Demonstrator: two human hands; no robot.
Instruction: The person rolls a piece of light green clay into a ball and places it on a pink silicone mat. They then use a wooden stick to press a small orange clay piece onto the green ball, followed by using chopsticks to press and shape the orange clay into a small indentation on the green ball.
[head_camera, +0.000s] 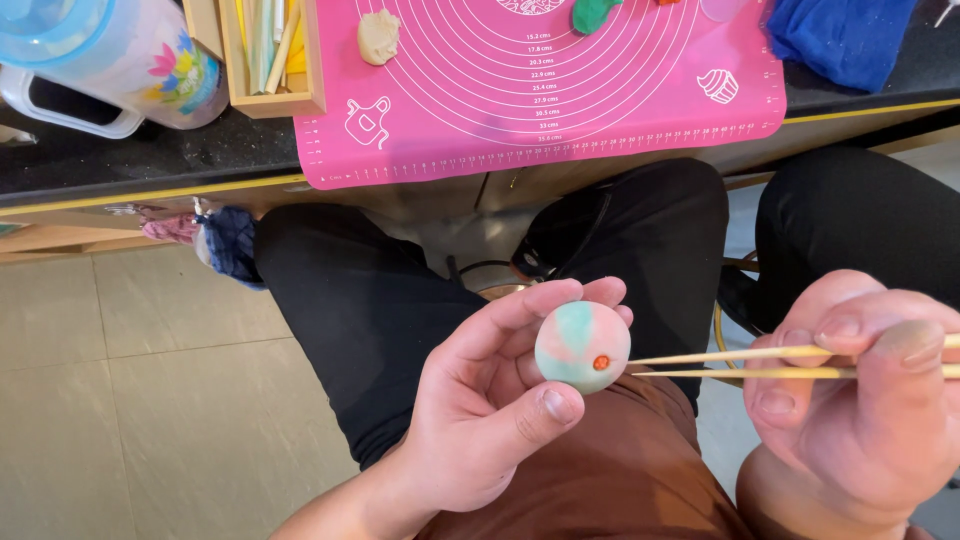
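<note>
Item: marbled dough ball (581, 346), pink and pale green, with a small orange-red dot at its 5 o'clock edge. Located just below frame centre, over the lap.
Left hand (490, 410): closed around the ball from 8 o'clock, thumb under it, fingertips curled over the top.
Right hand (860, 400): at 3 o'clock, pinched shut on a pair of thin wooden sticks (740, 362); their tips touch or nearly touch the ball's right edge beside the dot.
Clearance: open air above and below the sticks; hands well apart.
Surroundings: black trousers under both hands; pale tiled floor at 8 o'clock.
Surface, 12 o'clock: dark counter bearing a pink baking mat (540, 100) overhanging the edge, a beige dough lump (378, 37) on it, wooden tool box (270, 60) at 11 o'clock, plastic jug (110, 60) far left, blue cloth (840, 35) at 1 o'clock.
</note>
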